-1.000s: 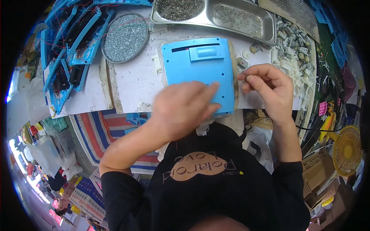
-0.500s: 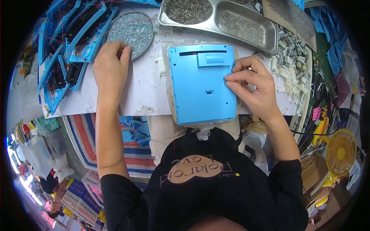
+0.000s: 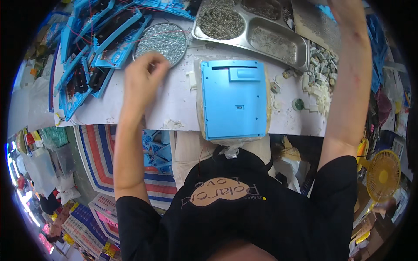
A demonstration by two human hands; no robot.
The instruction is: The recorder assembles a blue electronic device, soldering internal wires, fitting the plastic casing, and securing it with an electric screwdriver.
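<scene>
My left hand [image 3: 146, 76] is just in front of the round dish of small silver screws [image 3: 162, 41], fingers curled in and thumb close to them. The hand is slightly blurred, and whatever it pinches is too small to make out. A flat light-blue plastic housing [image 3: 226, 104], with a slot along its far end, a raised block and a small port, lies on a plastic-wrapped pad [image 3: 268, 114]. No hand touches it. My right forearm [image 3: 350, 74] stretches far forward on the right, and its hand is beyond the upper edge.
A metal compartment tray [image 3: 244, 41] with small springs and metal parts stands at the far side. Blue housings with wires [image 3: 78, 78] are piled on the left. White and grey small parts [image 3: 320, 82] lie on the right, near a yellow fan [image 3: 383, 174].
My right hand has left the blue housing's right edge and reached far forward out of view. My left hand has drawn slightly back from the screws. The view has shifted a little.
</scene>
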